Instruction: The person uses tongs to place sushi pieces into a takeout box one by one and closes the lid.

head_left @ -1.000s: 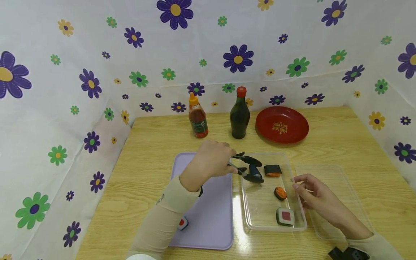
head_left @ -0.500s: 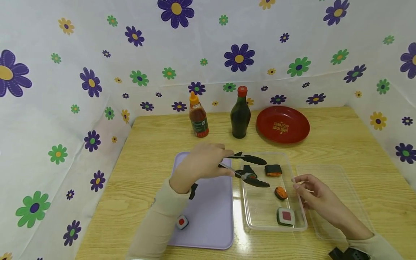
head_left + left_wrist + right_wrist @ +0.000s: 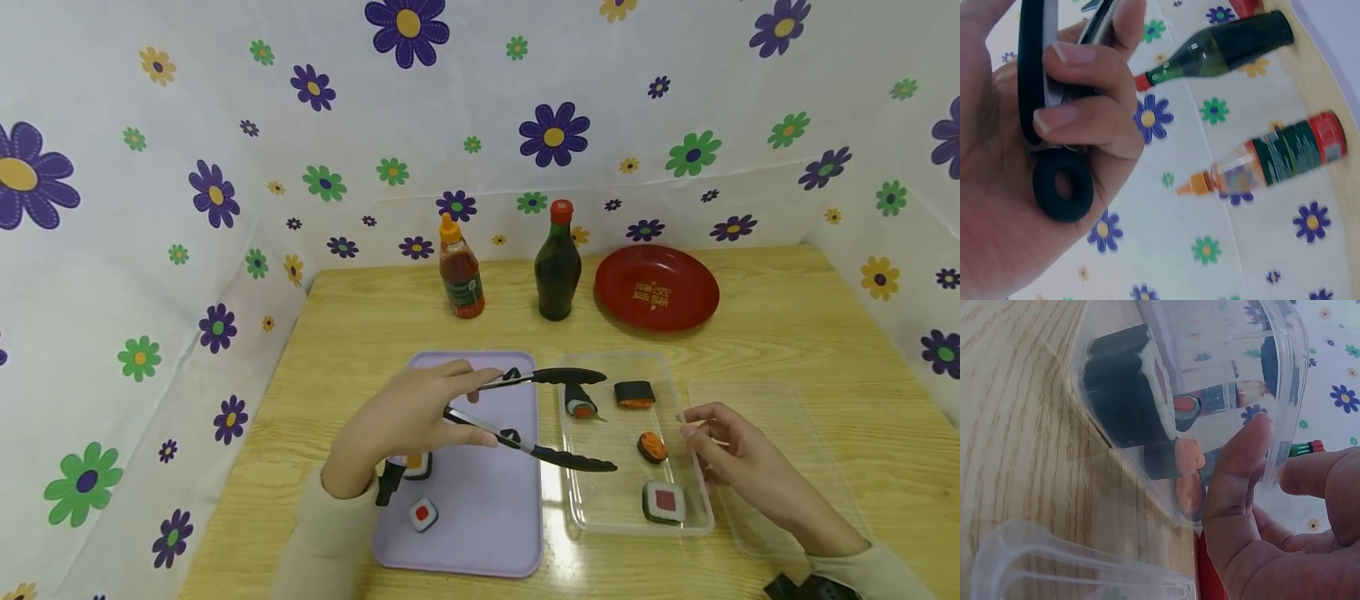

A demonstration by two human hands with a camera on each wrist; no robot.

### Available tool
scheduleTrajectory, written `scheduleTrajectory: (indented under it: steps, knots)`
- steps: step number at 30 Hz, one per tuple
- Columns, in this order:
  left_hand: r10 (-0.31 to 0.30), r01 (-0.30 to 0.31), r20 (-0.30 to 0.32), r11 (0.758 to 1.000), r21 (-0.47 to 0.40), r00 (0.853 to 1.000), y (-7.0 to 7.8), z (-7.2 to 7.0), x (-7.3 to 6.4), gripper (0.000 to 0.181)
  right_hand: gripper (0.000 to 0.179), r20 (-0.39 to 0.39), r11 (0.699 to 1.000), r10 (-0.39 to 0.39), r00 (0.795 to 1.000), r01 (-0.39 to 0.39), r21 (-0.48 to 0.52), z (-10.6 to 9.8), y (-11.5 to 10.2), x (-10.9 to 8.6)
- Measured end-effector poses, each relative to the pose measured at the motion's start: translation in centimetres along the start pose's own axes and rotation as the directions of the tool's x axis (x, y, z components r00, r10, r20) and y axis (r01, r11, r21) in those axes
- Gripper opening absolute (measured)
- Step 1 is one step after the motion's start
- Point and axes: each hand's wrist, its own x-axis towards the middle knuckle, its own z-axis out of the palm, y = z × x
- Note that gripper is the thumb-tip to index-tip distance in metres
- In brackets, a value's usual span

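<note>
My left hand (image 3: 405, 421) holds black-tipped tongs (image 3: 573, 377), their arms spread wide with nothing between the tips. Beneath the tips, in the clear plastic container (image 3: 637, 528), lies a toy hand roll (image 3: 581, 403). It shares the container with a seaweed-wrapped orange piece (image 3: 634, 394), a small orange-topped piece (image 3: 652, 447) and a square roll with a red centre (image 3: 664, 502). At the container's right rim, my right hand (image 3: 738, 462) pinches the edge between thumb and fingers. The tongs' ring end (image 3: 1063, 184) shows against the palm in the left wrist view.
A lilac tray (image 3: 487, 533) bears a small red-centred roll (image 3: 423, 514) and another roll (image 3: 420, 465) partly behind the left wrist. The clear lid (image 3: 750, 404) lies right of the container. Behind stand a red sauce bottle (image 3: 462, 283), a dark bottle (image 3: 557, 275) and a red plate (image 3: 656, 287).
The tongs have opened and let go of the hand roll, which now lies in the container's far left corner. My left hand has drawn back leftward. The right hand keeps its place.
</note>
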Motion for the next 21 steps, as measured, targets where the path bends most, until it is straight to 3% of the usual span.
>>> scheduleTrajectory:
  steps: [11, 16, 21]
  knots:
    - [-0.070, 0.056, -0.099, 0.989, -0.139, 0.993, -2.8, 1.9, -7.4, 0.076, 0.043, 0.004, 1.000, 0.006, 1.000, -0.006, -0.006, 0.1, 0.1, 0.0]
    - [-0.154, 0.127, -0.101, 0.964, -0.233, 0.983, -4.8, 2.8, -10.5, 0.077, 0.041, -0.005, 1.000, -0.007, 1.000, 0.007, -0.025, 0.0, 0.1, 0.1]
    - [-0.230, 0.187, -0.095, 0.923, -0.336, 0.968, -7.2, 4.2, -13.5, 0.075, 0.041, 0.005, 1.000, -0.010, 1.000, 0.010, -0.027, -0.1, 0.2, 0.0]
